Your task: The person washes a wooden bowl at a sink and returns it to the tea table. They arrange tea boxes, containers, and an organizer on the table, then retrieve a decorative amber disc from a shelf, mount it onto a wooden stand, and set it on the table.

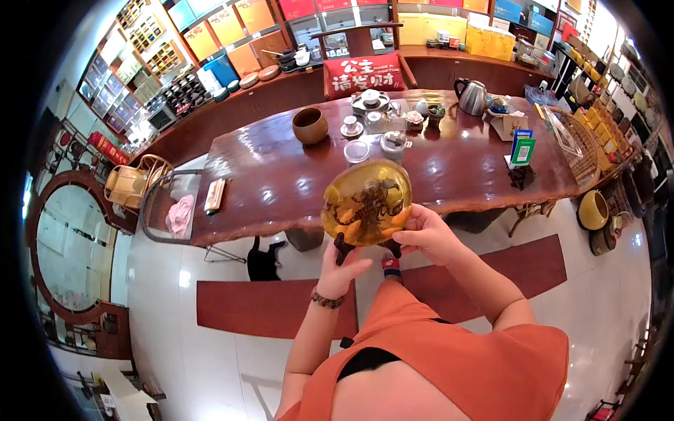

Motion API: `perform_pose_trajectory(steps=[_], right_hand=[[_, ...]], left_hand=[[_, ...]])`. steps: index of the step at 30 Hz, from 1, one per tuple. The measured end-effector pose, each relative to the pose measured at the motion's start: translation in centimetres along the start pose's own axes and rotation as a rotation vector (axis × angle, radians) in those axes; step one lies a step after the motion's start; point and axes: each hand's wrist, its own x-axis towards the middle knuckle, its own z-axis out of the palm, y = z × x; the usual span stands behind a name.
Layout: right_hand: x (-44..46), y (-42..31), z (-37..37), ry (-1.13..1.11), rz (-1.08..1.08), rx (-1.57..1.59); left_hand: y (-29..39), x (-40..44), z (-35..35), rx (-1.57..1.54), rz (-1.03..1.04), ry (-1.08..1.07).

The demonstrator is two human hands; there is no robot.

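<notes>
A rounded, see-through yellow amber piece with a dark scorpion inside is held up in front of the table's near edge. Dark stand legs stick out below it. My left hand grips its lower left side, with the thumb pointing right and fingertips showing orange through the amber. On the lower right, my right hand is closed around the edge, its fingers partly behind the piece. A beaded bracelet circles my left wrist.
Across the polished wooden table stand a brown bowl, a steel kettle, small tea things and a green QR-code sign. Red-brown benches lie below. A black animal is on the floor beside the table.
</notes>
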Motion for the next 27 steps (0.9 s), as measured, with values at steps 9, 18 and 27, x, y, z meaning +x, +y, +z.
perform_pose_trajectory(steps=[9,18,27], right_hand=[[10.6,-3.5,-12.1,0.07,-0.014,-0.092],[12.0,-3.8,-24.0,0.381,-0.295,-0.094],[12.2,-4.3,-40.2,0.467,-0.182,-0.22]], left_hand=[[-3.2,16.9,-2.8,0.726,-0.216,-0.054],[-12.8,30.8,2.3,0.807,-0.102,-0.347],[-26.1,40.2,11.0,0.156,-0.618,-0.101]])
